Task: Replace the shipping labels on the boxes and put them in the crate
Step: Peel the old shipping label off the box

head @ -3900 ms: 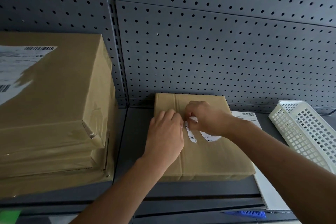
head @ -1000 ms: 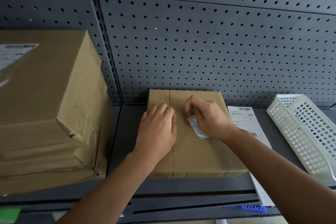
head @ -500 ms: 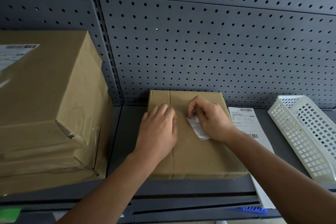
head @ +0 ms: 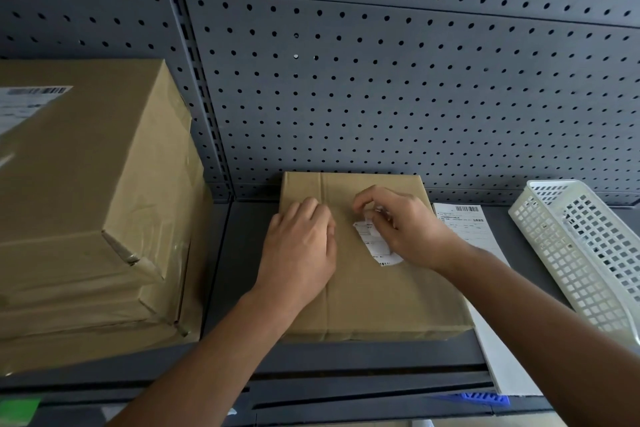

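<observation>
A flat brown cardboard box (head: 374, 298) lies on the grey shelf (head: 242, 253) against the pegboard. My left hand (head: 301, 250) rests knuckles-up on the box's left half, its fingers bent down onto the top. My right hand (head: 405, 225) pinches the lifted upper edge of a torn white shipping label (head: 375, 246) stuck near the middle of the box; part of the label hides under the hand. A fresh sheet of white labels (head: 485, 253) lies on the shelf beside the box's right side.
Large brown boxes (head: 86, 211), stacked, fill the shelf's left side, the top one carrying a barcode label (head: 24, 104). A white perforated plastic basket (head: 588, 253) leans at the far right. Grey pegboard (head: 381, 80) closes the back. Something blue (head: 485, 399) shows below the shelf edge.
The old label has been peeled down to a small torn remnant. Over the last second my right fingers shifted slightly on its upper edge; my left hand stayed pressed on the box.
</observation>
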`<move>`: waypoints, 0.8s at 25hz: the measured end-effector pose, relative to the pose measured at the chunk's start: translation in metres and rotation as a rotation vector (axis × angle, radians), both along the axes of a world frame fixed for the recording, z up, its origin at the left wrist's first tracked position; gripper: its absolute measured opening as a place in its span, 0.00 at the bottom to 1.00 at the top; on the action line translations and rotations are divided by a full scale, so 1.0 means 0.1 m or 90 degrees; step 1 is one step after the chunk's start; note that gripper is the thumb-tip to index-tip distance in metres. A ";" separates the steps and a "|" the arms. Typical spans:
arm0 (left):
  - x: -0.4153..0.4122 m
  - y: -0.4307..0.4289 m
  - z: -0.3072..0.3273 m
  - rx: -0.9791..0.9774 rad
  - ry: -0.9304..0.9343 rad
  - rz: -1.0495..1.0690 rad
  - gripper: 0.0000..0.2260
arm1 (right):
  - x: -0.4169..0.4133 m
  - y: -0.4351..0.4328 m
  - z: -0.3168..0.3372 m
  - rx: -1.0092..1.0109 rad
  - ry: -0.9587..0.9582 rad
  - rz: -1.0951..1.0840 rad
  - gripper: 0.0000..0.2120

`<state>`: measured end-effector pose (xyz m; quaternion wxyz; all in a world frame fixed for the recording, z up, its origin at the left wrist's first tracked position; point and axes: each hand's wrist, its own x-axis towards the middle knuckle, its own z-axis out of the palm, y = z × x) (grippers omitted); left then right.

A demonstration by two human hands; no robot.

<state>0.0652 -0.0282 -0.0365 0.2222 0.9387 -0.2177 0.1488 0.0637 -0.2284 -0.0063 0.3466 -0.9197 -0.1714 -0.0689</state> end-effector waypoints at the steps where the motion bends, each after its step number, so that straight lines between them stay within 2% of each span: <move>1: 0.00 0.00 0.00 0.000 0.000 0.001 0.03 | 0.00 -0.01 0.03 -0.025 0.002 0.021 0.12; 9: 0.01 -0.02 0.00 -0.004 0.005 0.008 0.04 | 0.10 0.09 0.18 -0.246 -0.023 0.083 0.13; 16: 0.02 -0.02 0.00 0.012 0.019 0.010 0.03 | 0.18 0.17 0.31 -0.385 0.067 0.125 0.10; 20: 0.03 -0.02 -0.01 0.016 0.027 0.009 0.03 | 0.17 0.15 0.30 -0.425 0.088 0.120 0.18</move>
